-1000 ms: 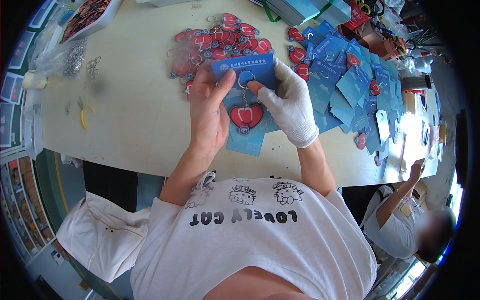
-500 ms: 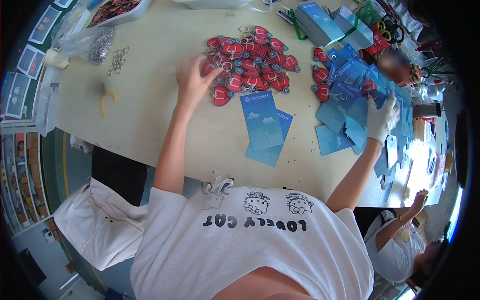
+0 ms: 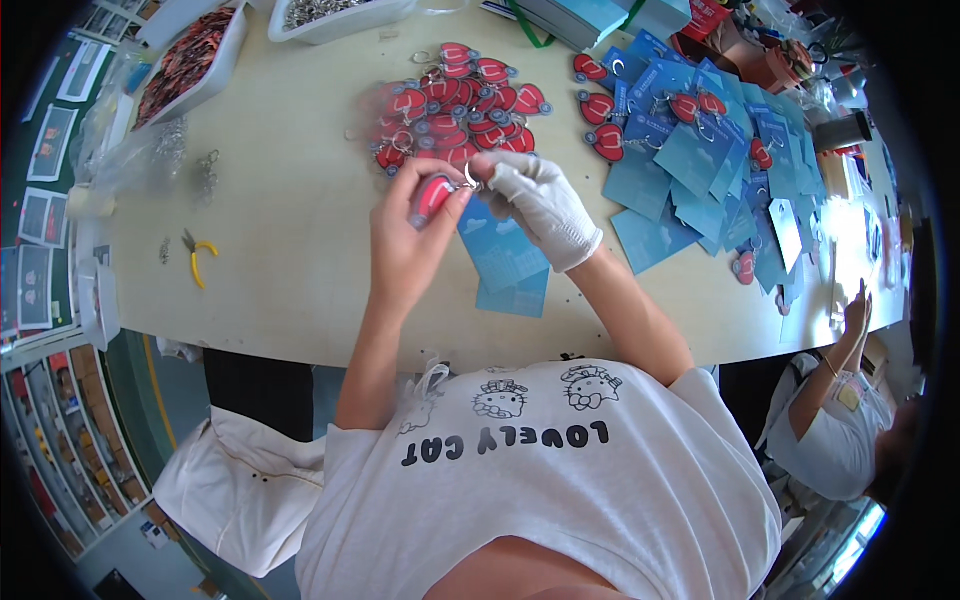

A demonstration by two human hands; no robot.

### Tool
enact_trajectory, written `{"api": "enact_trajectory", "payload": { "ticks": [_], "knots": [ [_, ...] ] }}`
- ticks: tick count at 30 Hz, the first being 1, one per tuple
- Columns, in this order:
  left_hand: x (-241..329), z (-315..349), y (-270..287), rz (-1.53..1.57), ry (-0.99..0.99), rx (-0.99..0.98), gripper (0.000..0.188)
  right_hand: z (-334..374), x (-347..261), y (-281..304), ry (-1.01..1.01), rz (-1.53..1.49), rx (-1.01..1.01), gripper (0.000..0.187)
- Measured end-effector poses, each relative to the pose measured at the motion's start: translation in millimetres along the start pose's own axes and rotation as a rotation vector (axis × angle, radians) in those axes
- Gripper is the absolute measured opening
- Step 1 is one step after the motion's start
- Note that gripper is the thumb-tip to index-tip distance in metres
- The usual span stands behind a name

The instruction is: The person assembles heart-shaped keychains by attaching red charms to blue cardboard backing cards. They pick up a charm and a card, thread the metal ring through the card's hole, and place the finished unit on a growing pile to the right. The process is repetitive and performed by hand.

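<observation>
Now | left hand (image 3: 408, 235) clamped on red charm (image 3: 432, 196), long axis up-right | gloved right hand (image 3: 540, 205) pinching its ring (image 3: 470, 177)

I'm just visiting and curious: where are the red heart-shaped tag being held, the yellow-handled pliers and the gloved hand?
red heart-shaped tag (image 3: 432, 196), head view, on its red face.
yellow-handled pliers (image 3: 198, 257), head view, on a handle.
white-gloved right hand (image 3: 540, 200), head view, on its back.
</observation>
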State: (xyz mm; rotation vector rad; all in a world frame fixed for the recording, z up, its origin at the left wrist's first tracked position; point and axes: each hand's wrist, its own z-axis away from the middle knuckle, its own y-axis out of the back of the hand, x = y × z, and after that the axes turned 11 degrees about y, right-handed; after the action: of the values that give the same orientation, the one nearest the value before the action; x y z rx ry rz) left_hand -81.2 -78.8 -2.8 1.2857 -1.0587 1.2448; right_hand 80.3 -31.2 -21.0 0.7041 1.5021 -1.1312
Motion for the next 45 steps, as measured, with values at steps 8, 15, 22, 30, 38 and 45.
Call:
{"api": "enact_trajectory", "payload": {
  "ticks": [8, 15, 22, 30, 38, 45],
  "knots": [
    [-48.8, 14.9, -11.5, -0.847, -0.176, 0.220, 0.067, 19.7, -47.6, 50.4, 0.388, 0.480, -0.079, 0.017],
    [-52.8, 19.0, -24.9, -1.048, -0.116, 0.206, 0.089, 33.0, -25.9, 69.8, 0.169, 0.474, -0.248, 0.018],
    [-61.0, 46.0, -22.0, -1.020, -0.142, 0.109, 0.097, 35.2, -12.2, 52.1, -0.071, 0.384, -0.108, 0.029],
    [-70.1, 47.4, -25.0, -0.836, -0.158, 0.140, 0.104, 7.7, -6.3, 55.3, -0.247, 0.182, -0.166, 0.032],
    [-59.9, 27.9, -27.3, 0.694, 0.230, 0.130, 0.047, 24.6, 6.4, 33.0, 0.249, 0.615, -0.253, 0.018],
    [-43.6, 15.7, -38.1, 0.495, 0.103, 0.056, 0.046, 27.9, -29.7, 8.0, 0.477, 0.740, -0.094, 0.021]
  ]
}}
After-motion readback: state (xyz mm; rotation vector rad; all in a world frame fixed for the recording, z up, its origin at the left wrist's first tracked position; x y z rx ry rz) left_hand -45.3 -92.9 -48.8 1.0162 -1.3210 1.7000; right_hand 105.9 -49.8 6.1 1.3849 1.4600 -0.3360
